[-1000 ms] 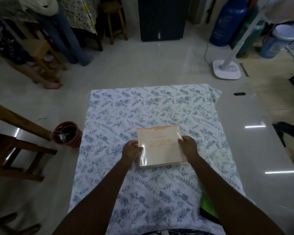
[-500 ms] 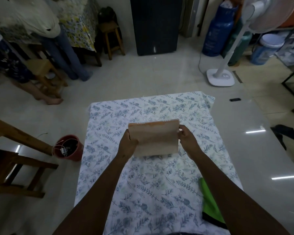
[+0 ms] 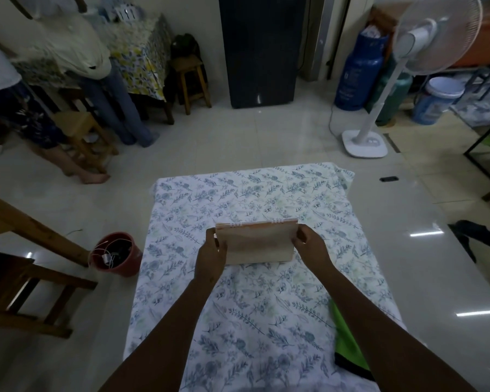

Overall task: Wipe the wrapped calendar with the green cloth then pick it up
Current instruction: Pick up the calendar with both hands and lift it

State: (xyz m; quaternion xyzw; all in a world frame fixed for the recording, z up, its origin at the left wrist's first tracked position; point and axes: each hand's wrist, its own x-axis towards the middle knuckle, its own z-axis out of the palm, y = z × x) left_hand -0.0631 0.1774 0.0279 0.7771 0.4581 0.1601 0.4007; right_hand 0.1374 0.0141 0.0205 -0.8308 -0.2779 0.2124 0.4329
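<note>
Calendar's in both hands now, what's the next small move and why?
Probably just lift it a little higher, clear of the sheet. Both hands, left and right, grip the calendar by its sides, and the green cloth lies aside, so wiping looks finished.

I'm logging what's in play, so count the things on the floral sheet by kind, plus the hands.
Calendar: 1
Green cloth: 1
Hands, left hand and right hand: 2
Total: 4
</note>
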